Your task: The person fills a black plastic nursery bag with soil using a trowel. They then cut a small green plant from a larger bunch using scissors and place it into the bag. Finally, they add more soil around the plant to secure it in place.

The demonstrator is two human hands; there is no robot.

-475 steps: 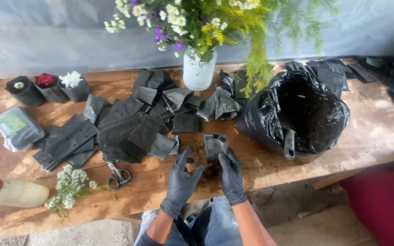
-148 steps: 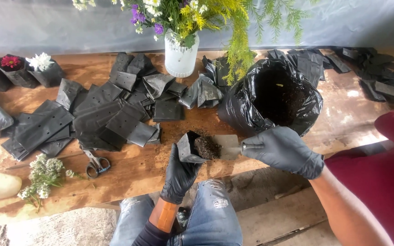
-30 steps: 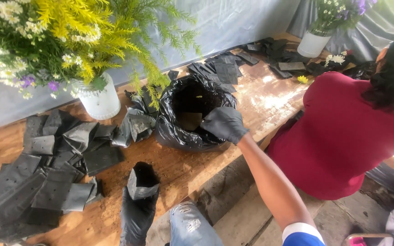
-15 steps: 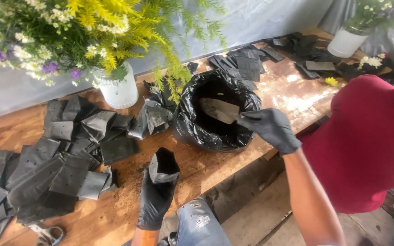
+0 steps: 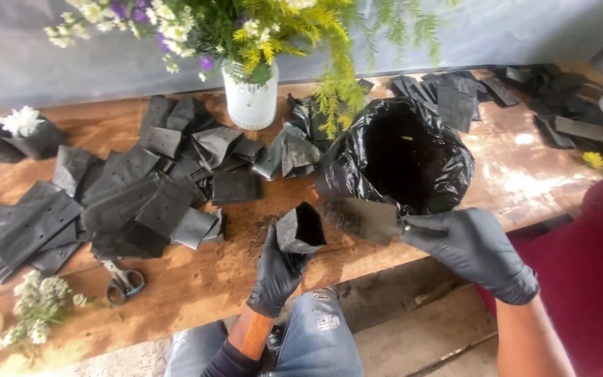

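A small black nursery bag (image 5: 300, 229) is held upright with its mouth open by the left hand (image 5: 277, 274), which is gloved in black and closed around the lower part of the bag. The bag is positioned over the near edge of the wooden table (image 5: 197, 279), just beside loose soil scattered on the boards. A metal trowel (image 5: 366, 218) is gripped by its handle in the right hand (image 5: 470, 248), also gloved in black, with the fingers wrapped fully around the handle. The trowel blade is loaded with dark soil and is held level, its tip just beside the open mouth of the bag; whether blade and bag touch cannot be told. Directly behind the trowel a large black plastic sack (image 5: 399, 150) of soil is stood open on the table. A heap of flat black nursery bags (image 5: 127, 202) is spread to the left of the hands, and scissors (image 5: 121, 283) are laid near the table edge beside a sprig of white flowers (image 5: 36, 322). A white vase (image 5: 250, 101) of mixed flowers is placed behind the heap. A red garment (image 5: 594, 279) is seen at the right edge.
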